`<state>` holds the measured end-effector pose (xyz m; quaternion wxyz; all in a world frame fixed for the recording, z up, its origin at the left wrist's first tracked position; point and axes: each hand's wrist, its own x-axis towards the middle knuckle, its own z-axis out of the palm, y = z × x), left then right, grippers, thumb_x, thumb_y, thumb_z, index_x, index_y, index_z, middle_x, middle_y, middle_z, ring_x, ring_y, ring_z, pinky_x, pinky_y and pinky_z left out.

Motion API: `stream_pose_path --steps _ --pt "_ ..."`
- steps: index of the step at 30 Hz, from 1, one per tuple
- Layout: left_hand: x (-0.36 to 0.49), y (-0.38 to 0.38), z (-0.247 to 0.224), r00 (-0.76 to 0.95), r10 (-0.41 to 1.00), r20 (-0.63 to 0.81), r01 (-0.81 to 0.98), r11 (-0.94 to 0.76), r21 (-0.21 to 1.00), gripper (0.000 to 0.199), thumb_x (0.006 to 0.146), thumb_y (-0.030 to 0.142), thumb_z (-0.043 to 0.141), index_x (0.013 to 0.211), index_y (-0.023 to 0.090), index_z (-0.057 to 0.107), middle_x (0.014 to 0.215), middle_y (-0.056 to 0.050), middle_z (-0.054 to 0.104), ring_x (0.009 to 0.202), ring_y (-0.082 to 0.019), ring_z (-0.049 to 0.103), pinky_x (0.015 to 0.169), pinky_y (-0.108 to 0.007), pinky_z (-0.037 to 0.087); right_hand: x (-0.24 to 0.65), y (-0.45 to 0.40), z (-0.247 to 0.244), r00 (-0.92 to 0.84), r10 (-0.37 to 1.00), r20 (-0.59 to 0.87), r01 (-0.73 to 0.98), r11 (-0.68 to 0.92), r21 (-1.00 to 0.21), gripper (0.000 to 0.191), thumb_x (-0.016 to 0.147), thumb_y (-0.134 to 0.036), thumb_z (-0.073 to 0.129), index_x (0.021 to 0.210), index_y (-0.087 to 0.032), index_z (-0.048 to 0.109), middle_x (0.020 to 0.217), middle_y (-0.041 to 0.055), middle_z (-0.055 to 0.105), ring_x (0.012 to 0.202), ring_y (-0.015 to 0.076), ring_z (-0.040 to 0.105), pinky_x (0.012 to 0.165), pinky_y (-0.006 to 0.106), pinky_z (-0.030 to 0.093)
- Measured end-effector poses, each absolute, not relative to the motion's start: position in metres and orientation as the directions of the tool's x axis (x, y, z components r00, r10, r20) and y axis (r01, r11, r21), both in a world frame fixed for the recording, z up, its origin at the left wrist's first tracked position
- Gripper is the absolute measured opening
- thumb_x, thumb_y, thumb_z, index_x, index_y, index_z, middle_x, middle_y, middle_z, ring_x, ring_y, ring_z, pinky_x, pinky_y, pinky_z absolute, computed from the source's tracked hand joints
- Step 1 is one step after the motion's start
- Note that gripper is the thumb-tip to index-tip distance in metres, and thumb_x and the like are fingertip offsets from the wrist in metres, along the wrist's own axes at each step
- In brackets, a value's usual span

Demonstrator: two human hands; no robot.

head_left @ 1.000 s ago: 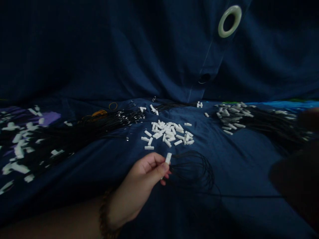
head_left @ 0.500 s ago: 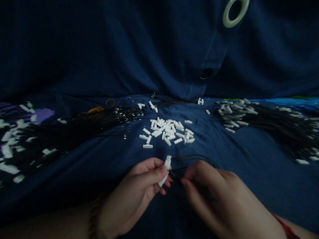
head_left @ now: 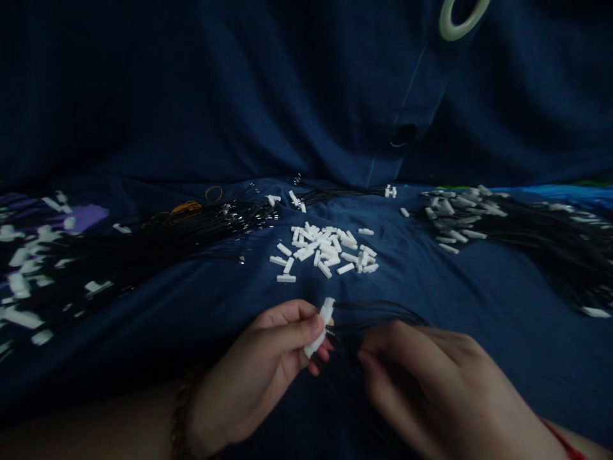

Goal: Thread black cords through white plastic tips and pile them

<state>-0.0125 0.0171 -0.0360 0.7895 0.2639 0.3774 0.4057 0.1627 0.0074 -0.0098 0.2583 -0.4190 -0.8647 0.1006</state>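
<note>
White connector [head_left: 326, 314] lies tilted within the left hand [head_left: 265, 361], which clamps its middle, both ends poking out

White connector [head_left: 326, 313] — tilted, black wires [head_left: 383, 305] trailing

Blue cloth [head_left: 421, 281], scattered white connectors [head_left: 330, 249], black wires [head_left: 143, 246]

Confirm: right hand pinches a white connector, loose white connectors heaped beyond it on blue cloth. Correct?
Wrong hand: the head view shows the left hand pinching the white connector. The loose white connectors are heaped beyond it on blue cloth, as you say.
</note>
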Motion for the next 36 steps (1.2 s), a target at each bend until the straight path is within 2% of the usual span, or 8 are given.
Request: stream_pose_path --steps 12,36 --pt "-0.012 0.0168 -0.0343 0.401 0.841 -0.364 -0.421 0.522 0.742 0.009 0.08 0.016 0.049 0.074 0.012 0.055 0.07 -0.001 0.053 0.066 -0.009 0.049 0.063 -0.022 0.036 0.1627 0.0067 -0.012 -0.581 0.671 0.461 0.619 0.732 -0.284 0.018 0.084 -0.013 0.04 0.069 -0.017 0.048 0.056 -0.0043 0.05 0.047 0.0084 0.046 0.046 0.024 0.031" --pt "-0.0128 0.0163 -0.0331 0.409 0.835 -0.368 -0.378 0.522 0.764 0.01 0.08 0.018 0.05 0.073 0.012 0.056 0.068 0.0 0.054 0.064 -0.008 0.049 0.059 -0.02 0.035 0.1631 0.0082 -0.0091 -0.539 0.694 0.477 0.654 0.702 -0.282 0.014 0.082 -0.013 0.043 0.069 -0.016 0.049 0.056 -0.0034 0.05 0.046 0.0086 0.045 0.045 0.022 0.03"
